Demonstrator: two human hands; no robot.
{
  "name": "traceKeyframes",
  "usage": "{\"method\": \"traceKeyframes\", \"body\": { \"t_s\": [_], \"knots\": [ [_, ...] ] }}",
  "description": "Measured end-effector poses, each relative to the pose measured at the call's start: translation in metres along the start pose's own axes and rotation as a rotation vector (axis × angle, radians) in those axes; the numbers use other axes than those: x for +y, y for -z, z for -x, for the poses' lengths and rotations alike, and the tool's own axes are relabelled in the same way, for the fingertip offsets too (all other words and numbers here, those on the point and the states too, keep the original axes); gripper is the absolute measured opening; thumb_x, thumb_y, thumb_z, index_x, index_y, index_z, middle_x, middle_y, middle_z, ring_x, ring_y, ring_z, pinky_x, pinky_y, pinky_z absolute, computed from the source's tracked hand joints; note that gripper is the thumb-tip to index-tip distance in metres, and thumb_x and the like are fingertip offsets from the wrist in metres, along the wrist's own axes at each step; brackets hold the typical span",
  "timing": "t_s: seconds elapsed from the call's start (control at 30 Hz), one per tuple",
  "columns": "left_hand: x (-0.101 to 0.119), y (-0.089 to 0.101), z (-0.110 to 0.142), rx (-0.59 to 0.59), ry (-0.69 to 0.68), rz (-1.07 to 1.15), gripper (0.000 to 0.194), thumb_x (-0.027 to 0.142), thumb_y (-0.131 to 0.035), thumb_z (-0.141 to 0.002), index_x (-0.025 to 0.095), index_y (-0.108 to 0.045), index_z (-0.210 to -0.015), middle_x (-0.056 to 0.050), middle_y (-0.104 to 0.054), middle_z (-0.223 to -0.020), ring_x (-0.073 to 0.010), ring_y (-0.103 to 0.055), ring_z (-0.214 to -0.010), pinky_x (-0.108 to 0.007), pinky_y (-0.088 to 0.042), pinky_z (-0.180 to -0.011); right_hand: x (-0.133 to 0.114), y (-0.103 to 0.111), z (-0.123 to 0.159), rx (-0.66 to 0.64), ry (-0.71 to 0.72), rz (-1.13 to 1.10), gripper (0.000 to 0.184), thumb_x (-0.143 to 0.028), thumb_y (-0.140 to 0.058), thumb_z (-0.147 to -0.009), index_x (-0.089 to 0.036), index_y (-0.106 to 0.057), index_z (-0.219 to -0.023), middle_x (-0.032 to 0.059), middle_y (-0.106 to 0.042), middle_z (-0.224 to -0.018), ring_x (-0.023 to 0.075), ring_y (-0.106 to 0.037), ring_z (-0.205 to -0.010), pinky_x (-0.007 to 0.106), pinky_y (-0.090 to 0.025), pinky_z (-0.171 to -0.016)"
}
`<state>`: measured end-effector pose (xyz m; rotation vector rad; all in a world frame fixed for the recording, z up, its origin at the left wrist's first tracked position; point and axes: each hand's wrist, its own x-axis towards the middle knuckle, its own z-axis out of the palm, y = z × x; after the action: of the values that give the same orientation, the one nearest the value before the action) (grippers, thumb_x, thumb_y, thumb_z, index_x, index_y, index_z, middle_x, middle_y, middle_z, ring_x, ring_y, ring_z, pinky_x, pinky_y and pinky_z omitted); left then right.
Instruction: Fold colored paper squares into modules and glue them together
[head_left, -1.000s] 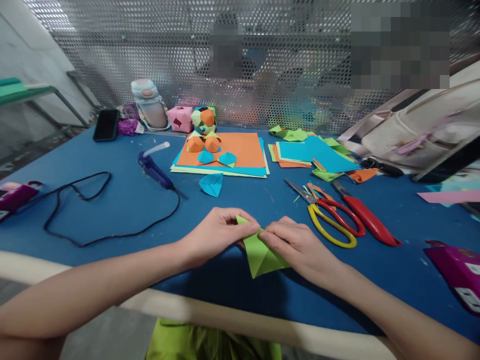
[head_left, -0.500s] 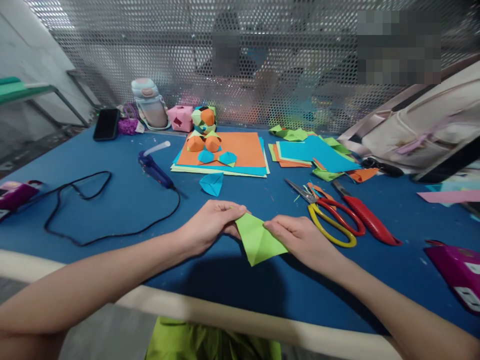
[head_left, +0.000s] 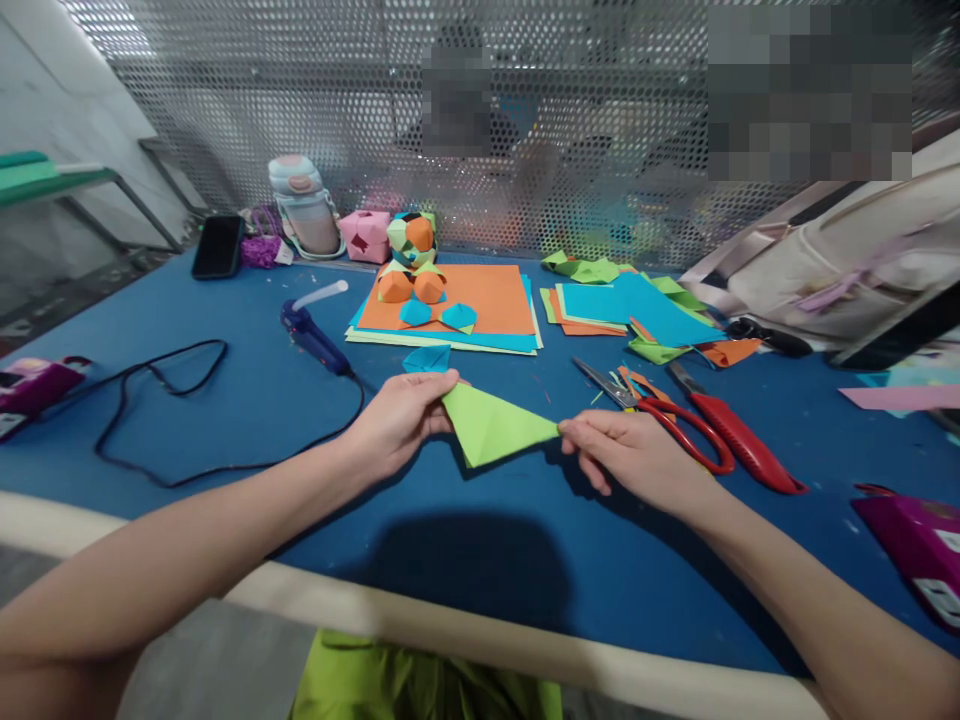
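A folded green paper triangle (head_left: 491, 428) hangs just above the blue table (head_left: 480, 550), stretched between both hands. My left hand (head_left: 397, 420) pinches its left corner with fingers closed. My right hand (head_left: 634, 455) pinches its right tip between thumb and forefinger. A small folded blue paper piece (head_left: 427, 358) lies on the table just behind my left hand.
Scissors with red and yellow handles (head_left: 660, 415) and a red-handled cutter (head_left: 731, 430) lie right of my hands. A glue gun (head_left: 315, 335) with black cord (head_left: 172, 400) sits left. Stacked coloured sheets (head_left: 465, 305), folded paper shapes, a phone (head_left: 217, 245), a bottle (head_left: 304, 205) and a bag (head_left: 840, 265) stand behind.
Both hands lifted the green paper off the table and moved it farther away. The hands drew apart, and the paper turned from pointing down to stretched sideways.
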<state>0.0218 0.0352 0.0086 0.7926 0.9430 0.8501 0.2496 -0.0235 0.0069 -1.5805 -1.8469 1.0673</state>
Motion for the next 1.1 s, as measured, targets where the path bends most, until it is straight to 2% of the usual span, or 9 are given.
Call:
{"method": "traceKeyframes", "body": {
  "t_s": [0.13, 0.23, 0.3, 0.4, 0.53, 0.6, 0.77, 0.93, 1.1],
  "knots": [
    [0.003, 0.005, -0.007, 0.055, 0.030, 0.049, 0.019, 0.014, -0.049, -0.085, 0.006, -0.062, -0.073, -0.009, -0.066, -0.069, -0.0131, -0.065, -0.061, -0.023, -0.056, -0.058, 0.010, 0.001, -0.003, 0.279, 0.073, 0.059, 0.035, -0.046, -0.039, -0.090, -0.020, -0.056, -0.074, -0.0022, -0.057, -0.050, 0.0127, -0.055, -0.047, 0.025, -0.044, -0.051],
    [-0.002, 0.005, -0.008, 0.018, 0.075, 0.061, 0.017, 0.015, -0.049, -0.085, 0.007, -0.062, -0.076, -0.010, -0.067, -0.071, -0.0150, -0.066, -0.062, -0.025, -0.056, -0.057, 0.012, -0.004, -0.002, 0.469, 0.366, 0.245, 0.024, -0.038, -0.050, -0.086, -0.019, -0.058, -0.100, 0.0093, -0.066, -0.095, 0.0215, -0.061, -0.090, 0.034, -0.049, -0.076],
    [-0.006, 0.004, -0.007, -0.021, 0.087, 0.057, 0.016, 0.016, -0.050, -0.084, 0.007, -0.062, -0.078, -0.010, -0.066, -0.072, -0.0155, -0.066, -0.062, -0.026, -0.057, -0.057, 0.011, -0.010, -0.001, 0.427, 0.553, 0.346, 0.038, -0.033, -0.058, -0.082, -0.019, -0.051, -0.116, 0.0139, -0.054, -0.123, 0.0260, -0.049, -0.115, 0.042, -0.043, -0.092],
    [-0.009, 0.001, -0.002, -0.053, 0.103, 0.052, 0.014, 0.016, -0.051, -0.084, 0.008, -0.062, -0.081, -0.009, -0.066, -0.075, -0.0156, -0.065, -0.063, -0.027, -0.057, -0.057, 0.010, -0.020, 0.000, 0.311, 0.637, 0.361, 0.040, -0.026, -0.055, -0.084, -0.020, -0.048, -0.123, 0.0135, -0.049, -0.130, 0.0245, -0.045, -0.120, 0.044, -0.039, -0.098],
    [-0.008, -0.006, 0.006, -0.130, 0.130, 0.031, 0.019, 0.028, -0.055, -0.083, 0.011, -0.061, -0.090, -0.008, -0.065, -0.080, -0.0161, -0.065, -0.064, -0.029, -0.056, -0.057, 0.009, -0.029, -0.001, 0.305, 0.530, 0.236, 0.022, -0.020, -0.045, -0.089, -0.018, -0.061, -0.104, 0.0084, -0.067, -0.101, 0.0177, -0.062, -0.092, 0.030, -0.049, -0.082],
    [-0.009, -0.009, 0.011, -0.211, 0.119, 0.004, 0.026, 0.034, -0.059, -0.080, 0.014, -0.060, -0.097, -0.008, -0.065, -0.088, -0.0162, -0.065, -0.069, -0.030, -0.055, -0.060, 0.007, -0.030, -0.001, 0.339, 0.450, 0.200, 0.020, -0.023, -0.044, -0.090, -0.017, -0.064, -0.090, 0.0056, -0.068, -0.084, 0.0154, -0.062, -0.072, 0.026, -0.049, -0.069],
    [-0.017, -0.014, 0.015, -0.264, 0.066, -0.107, 0.037, 0.010, -0.066, -0.066, 0.015, -0.058, -0.102, -0.006, -0.065, -0.095, -0.0119, -0.061, -0.071, -0.022, -0.049, -0.061, 0.000, -0.029, 0.002, 0.339, 0.212, 0.104, 0.034, -0.037, -0.046, -0.087, -0.017, -0.056, -0.062, -0.0017, -0.053, -0.055, 0.0109, -0.047, -0.050, 0.022, -0.037, -0.048],
    [-0.020, -0.015, 0.014, -0.234, 0.013, -0.146, 0.043, 0.002, -0.056, -0.061, 0.015, -0.060, -0.102, -0.005, -0.067, -0.093, -0.0115, -0.061, -0.068, -0.022, -0.047, -0.061, 0.000, -0.030, -0.001, 0.161, -0.004, -0.300, 0.029, -0.044, -0.052, -0.082, -0.017, -0.063, -0.077, 0.0008, -0.065, -0.074, 0.0162, -0.059, -0.069, 0.024, -0.045, -0.058],
    [-0.021, -0.014, 0.016, -0.315, 0.013, -0.200, 0.047, 0.002, -0.050, -0.063, 0.016, -0.060, -0.107, -0.004, -0.067, -0.093, -0.0117, -0.058, -0.057, -0.024, -0.048, -0.051, 0.001, -0.034, -0.002, 0.177, -0.077, -0.453, 0.032, -0.046, -0.060, -0.076, -0.017, -0.068, -0.085, 0.0039, -0.070, -0.085, 0.0197, -0.062, -0.076, 0.028, -0.048, -0.064]
  ]
}}
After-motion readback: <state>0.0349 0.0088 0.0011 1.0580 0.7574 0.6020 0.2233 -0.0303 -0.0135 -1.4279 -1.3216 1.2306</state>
